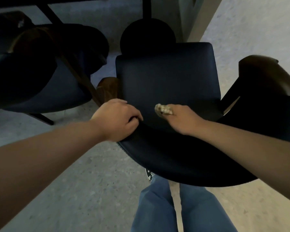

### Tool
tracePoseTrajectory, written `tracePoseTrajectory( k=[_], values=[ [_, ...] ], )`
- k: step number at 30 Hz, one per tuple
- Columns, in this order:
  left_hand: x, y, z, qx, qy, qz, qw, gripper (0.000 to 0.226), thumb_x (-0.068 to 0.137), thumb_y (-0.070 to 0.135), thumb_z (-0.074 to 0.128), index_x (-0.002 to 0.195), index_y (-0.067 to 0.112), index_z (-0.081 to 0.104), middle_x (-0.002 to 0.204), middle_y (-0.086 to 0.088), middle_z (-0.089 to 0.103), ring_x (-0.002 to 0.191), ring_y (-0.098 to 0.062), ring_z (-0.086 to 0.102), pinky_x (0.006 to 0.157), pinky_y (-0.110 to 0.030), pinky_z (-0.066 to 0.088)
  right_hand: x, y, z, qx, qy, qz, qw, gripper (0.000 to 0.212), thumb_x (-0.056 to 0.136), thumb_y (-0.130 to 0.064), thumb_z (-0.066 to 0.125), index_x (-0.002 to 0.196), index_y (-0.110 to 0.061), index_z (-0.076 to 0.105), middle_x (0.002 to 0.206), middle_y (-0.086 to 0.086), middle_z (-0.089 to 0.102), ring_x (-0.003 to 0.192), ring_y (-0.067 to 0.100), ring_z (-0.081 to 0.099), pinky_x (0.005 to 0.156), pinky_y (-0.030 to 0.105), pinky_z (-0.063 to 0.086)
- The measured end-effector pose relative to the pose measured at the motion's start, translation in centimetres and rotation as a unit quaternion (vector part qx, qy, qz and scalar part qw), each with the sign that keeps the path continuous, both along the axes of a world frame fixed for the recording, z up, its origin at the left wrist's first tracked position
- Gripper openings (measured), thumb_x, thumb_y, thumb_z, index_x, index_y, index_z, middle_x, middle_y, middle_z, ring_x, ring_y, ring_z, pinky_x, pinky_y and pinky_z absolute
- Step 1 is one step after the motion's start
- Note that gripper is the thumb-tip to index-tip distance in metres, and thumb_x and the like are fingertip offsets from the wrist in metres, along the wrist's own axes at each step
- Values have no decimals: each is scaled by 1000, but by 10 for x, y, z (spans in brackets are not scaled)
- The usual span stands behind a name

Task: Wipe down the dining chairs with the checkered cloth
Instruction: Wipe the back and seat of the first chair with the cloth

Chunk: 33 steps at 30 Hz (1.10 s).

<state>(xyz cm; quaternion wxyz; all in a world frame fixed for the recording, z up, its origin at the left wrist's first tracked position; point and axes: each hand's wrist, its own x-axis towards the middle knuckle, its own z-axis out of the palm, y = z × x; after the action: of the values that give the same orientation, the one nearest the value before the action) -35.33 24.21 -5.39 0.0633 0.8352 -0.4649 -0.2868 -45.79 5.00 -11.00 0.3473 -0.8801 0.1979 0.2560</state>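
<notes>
A dark blue upholstered dining chair point(167, 77) stands right below me, its curved backrest point(182, 158) nearest to me. My left hand point(117, 119) grips the left end of the backrest's top edge. My right hand point(181, 119) holds a bunched checkered cloth point(163, 109), beige and white, against the seat just in front of the backrest. Most of the cloth is hidden inside the hand.
A second blue chair point(40, 77) with a wooden arm stands at left under a dark table point(94, 0). A wooden armrest point(109, 88) shows beside the seat, another point(266, 74) at right. The table's round base point(147, 34) sits behind the seat. Speckled floor point(84, 181) surrounds my jeans-clad legs.
</notes>
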Motion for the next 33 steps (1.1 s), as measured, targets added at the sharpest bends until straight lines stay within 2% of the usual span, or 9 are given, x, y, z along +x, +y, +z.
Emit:
tracePoseTrajectory(
  k=[2, 4, 8, 14, 18, 21, 25, 29, 33],
  values=[
    [1, -3, 2, 1, -13, 21, 1000, 32, 92, 37, 40, 103, 35, 70, 98, 14, 70, 94, -8, 62, 85, -28, 48, 6, 13, -20, 25, 52, 61, 996, 31, 97, -32, 44, 116, -16, 62, 120, 13, 64, 108, 29, 59, 89, 31, 45],
    [1, -4, 0, 3, -18, 23, 1000, 31, 89, 40, 41, 94, 34, 70, 86, 15, 69, 85, -7, 62, 77, -30, 50, 9, 25, -33, 111, 118, 92, 982, 36, 98, -36, 42, 126, -21, 59, 135, 8, 56, 121, 24, 53, 101, 27, 38],
    [4, -2, -3, 0, -14, 26, 1000, 27, 90, 41, 43, 88, 34, 70, 80, 14, 67, 79, -7, 61, 72, -30, 48, 10, 22, -37, 383, 167, -129, 899, 46, 94, -61, 34, 103, -30, 65, 101, -14, 70, 96, 6, 65, 86, 17, 47],
    [3, -3, -3, -12, -2, 28, 1000, 40, 83, 48, 33, 87, 34, 70, 82, 14, 67, 82, -6, 60, 76, -30, 47, 6, 16, -54, 244, 220, -89, 940, 39, 88, -47, 59, 103, -14, 71, 93, 3, 69, 82, 17, 65, 73, 24, 49],
    [3, -2, -4, -18, 1, 25, 1000, 37, 84, 47, 35, 88, 34, 70, 81, 15, 67, 82, -6, 60, 75, -30, 46, 5, 22, -51, 204, 158, -6, 966, 24, 96, -19, 48, 97, -5, 68, 87, 3, 58, 69, 9, 49, 57, 9, 37],
    [3, -2, -5, -26, -2, 26, 999, 37, 83, 47, 36, 87, 34, 70, 79, 16, 66, 81, -6, 59, 71, -27, 43, 4, 22, -55, 152, 122, -9, 981, 23, 94, -11, 47, 77, -13, 62, 75, 3, 55, 63, 8, 46, 54, 19, 36],
    [3, -2, -5, -29, -2, 24, 999, 40, 81, 50, 33, 86, 34, 70, 79, 16, 65, 81, -6, 59, 70, -26, 42, 6, 22, -57, 97, 111, 74, 986, 23, 95, -14, 42, 100, -8, 64, 101, 13, 60, 92, 23, 55, 74, 26, 39],
    [3, -2, -6, -24, -10, 29, 999, 41, 80, 50, 33, 87, 34, 70, 81, 16, 66, 82, -6, 59, 73, -27, 44, 6, 15, -65, 74, 116, 126, 982, 26, 101, -34, 34, 105, -24, 58, 111, 11, 38, 112, 32, 43, 101, 39, 37],
    [3, -2, -7, -24, -5, 30, 999, 40, 81, 49, 33, 87, 35, 70, 82, 16, 67, 82, -5, 59, 70, -26, 42, 3, 16, -73, 110, 81, 49, 989, 23, 97, -43, 44, 105, -21, 43, 109, 4, 41, 90, 20, 52, 81, 29, 38]
  ],
)
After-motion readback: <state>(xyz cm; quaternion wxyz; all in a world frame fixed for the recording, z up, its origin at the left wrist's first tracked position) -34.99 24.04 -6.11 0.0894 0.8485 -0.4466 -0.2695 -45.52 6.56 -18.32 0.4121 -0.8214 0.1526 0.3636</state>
